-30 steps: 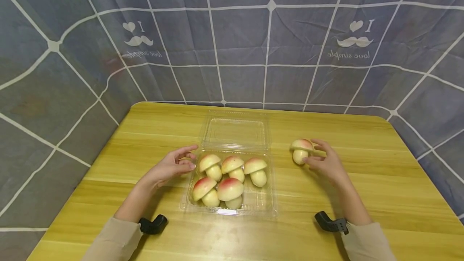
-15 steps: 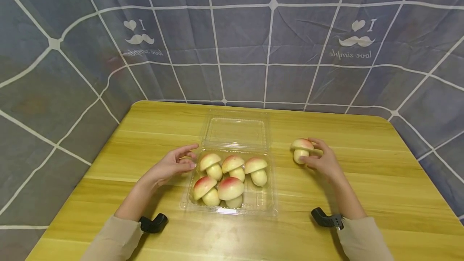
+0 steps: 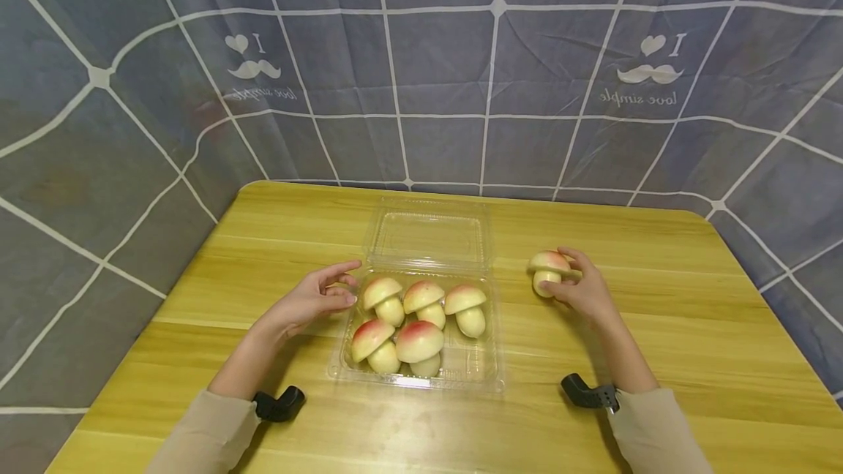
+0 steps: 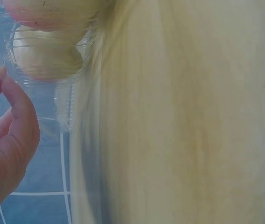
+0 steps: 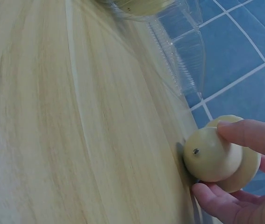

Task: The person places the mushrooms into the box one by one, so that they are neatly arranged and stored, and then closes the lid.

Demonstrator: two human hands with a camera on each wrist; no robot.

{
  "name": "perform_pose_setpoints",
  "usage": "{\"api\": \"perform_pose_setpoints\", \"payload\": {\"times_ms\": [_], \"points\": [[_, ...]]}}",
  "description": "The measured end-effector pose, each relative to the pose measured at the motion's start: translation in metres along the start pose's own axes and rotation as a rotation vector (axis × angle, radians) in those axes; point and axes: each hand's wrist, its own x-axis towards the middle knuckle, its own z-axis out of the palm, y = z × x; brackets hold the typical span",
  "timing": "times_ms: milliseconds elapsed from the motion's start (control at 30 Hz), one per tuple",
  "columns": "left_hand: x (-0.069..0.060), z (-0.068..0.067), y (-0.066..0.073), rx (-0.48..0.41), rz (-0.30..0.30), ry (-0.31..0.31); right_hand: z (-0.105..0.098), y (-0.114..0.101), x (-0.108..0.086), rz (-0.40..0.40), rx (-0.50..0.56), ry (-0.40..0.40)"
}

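My right hand (image 3: 585, 290) grips a mushroom-shaped toy (image 3: 548, 263) on the right part of the table. It has a cream cap with a pink blush and a pale round stem. In the right wrist view, the thumb presses on the stem (image 5: 211, 154) and other fingers curl around the far side. A clear plastic clamshell box (image 3: 470, 368) lies with its lid folded back, holding several similar mushrooms (image 3: 419, 342). My left hand (image 3: 316, 298) hovers by the box's left side, fingers loosely bent and holding nothing; whether the fingertips touch the rim I cannot tell.
The box's transparent lid (image 3: 428, 236) lies flat behind its tray. All of it stands on a yellow wood-grain table (image 3: 276, 225). A grey-blue curtain (image 3: 435, 72) with white lines hangs around the back and sides.
My right hand has shifted slightly left and closed further around the mushroom, with the thumb now against its stem. The left hand and the box look unmoved.
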Motion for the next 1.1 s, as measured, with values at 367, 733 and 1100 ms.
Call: {"api": "perform_pose_setpoints", "payload": {"times_ms": [367,733,1100], "points": [[0.0000,0.0006,-0.0001,-0.004,-0.004,-0.002,0.0000,-0.0017,0.0010,0.013,0.003,-0.008],[0.0019,-0.0015,-0.0004,-0.003,0.006,-0.008,0.0000,-0.0012,0.0040,0.011,0.026,-0.005],[0.0011,-0.0007,-0.0003,-0.021,-0.006,-0.001,0.0008,-0.0018,0.0025,0.024,0.018,0.001]]}}
